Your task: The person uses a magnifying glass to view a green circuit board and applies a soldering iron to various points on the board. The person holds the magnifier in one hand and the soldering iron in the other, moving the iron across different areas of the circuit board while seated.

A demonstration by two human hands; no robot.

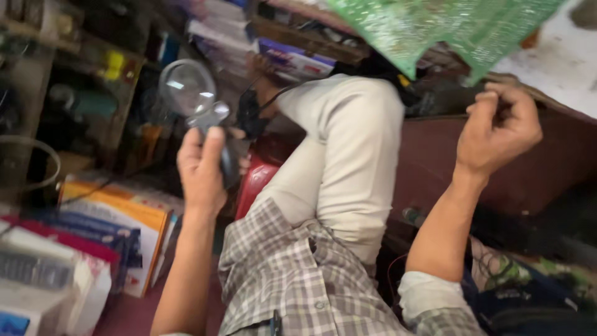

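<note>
I see the magnifying glass (pixel 189 90) raised before the shelves (pixel 74 68), my left hand (pixel 202 168) with fingers wrapped around its handle. My right hand (pixel 497 127) is clenched, seemingly empty, beside the green mesh (pixel 429 28).

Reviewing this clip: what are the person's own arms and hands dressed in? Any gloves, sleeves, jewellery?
Both hands are bare: no gloves show on the left hand or the right hand, and no rings or watch can be made out. The forearms are uncovered. A grey-and-white plaid shirt covers the body, its pale rolled-up sleeve ending near the right elbow.
</note>
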